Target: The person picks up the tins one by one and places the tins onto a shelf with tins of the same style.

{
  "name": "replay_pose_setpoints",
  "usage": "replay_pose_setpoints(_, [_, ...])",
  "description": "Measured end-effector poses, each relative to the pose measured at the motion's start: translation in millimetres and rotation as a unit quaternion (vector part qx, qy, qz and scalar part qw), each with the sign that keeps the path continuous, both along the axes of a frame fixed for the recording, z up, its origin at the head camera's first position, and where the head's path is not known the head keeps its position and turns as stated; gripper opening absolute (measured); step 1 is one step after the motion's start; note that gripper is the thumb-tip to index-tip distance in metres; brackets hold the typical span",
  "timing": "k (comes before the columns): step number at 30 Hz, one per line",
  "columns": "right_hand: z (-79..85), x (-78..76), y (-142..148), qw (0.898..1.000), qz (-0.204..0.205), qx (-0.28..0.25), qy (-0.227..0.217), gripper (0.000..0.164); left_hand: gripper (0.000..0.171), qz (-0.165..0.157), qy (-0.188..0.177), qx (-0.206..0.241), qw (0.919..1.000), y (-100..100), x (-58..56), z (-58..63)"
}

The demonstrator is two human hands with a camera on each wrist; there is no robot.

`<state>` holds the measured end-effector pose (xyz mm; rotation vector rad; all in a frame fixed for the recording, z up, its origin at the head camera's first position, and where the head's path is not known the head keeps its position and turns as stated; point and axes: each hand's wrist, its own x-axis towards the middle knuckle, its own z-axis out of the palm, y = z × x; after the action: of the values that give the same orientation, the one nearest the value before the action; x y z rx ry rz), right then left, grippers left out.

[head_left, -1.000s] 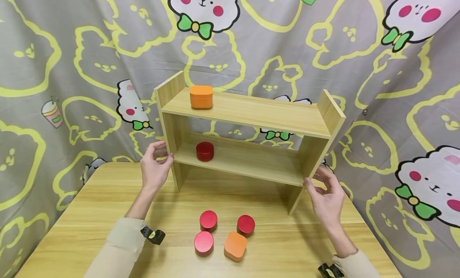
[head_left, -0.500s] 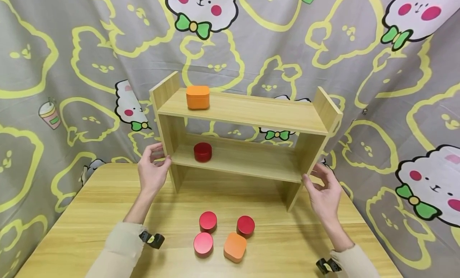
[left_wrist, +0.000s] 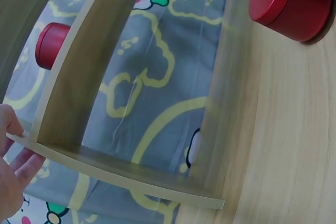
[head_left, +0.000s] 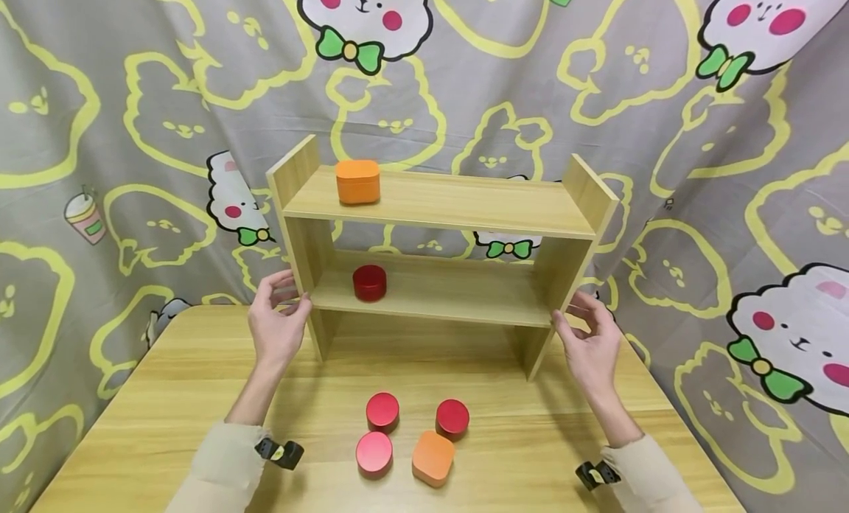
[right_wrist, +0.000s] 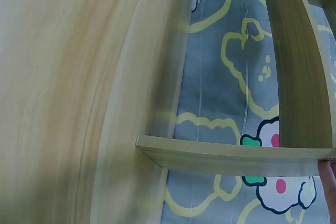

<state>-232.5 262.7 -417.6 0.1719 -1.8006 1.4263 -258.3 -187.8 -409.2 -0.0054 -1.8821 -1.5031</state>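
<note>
Wooden shelf unit held at both ends

The two-tier wooden shelf unit stands upright on the surface, its right end slightly nearer the person. The left hand grips the left side panel at about the lower board's height, thumb at the front edge, fingers partly curled behind. The right hand holds the right panel likewise, its thumb just beside the lower board's end. An orange box sits toward the left of the top board; a dark red tin sits below it on the lower board. In front of the unit, three round red tins and an orange rounded block are grouped close together. A patterned grey curtain hangs behind.
</note>
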Motion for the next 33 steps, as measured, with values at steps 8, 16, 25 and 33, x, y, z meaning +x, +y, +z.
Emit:
replay_pose_setpoints(8, [-0.3, -7.1, 0, 1.000, 0.012, -0.004, -0.007, 0.041, 0.043, 0.002, 0.011, 0.011, 0.9999, 1, 6.8, 0.0])
replay_pose_setpoints(16, [0.3, -15.2, 2, 1.000, 0.022, -0.002, -0.008, 0.041, 0.044, 0.009, 0.024, 0.003, 0.9997, -1, 9.8, -1.8])
replay_pose_setpoints(25, [-1.6, -26.5, 2, 0.999, 0.043, 0.017, 0.013, 0.042, 0.044, 0.022, 0.029, -0.016, 0.9992, -5, 12.1, -3.0])
replay_pose_setpoints(33, [-1.1, -32.0, 2, 0.999, 0.048, 0.018, -0.001, 0.043, 0.044, 0.027, 0.033, -0.015, 0.9990, -5, 12.4, -4.5])
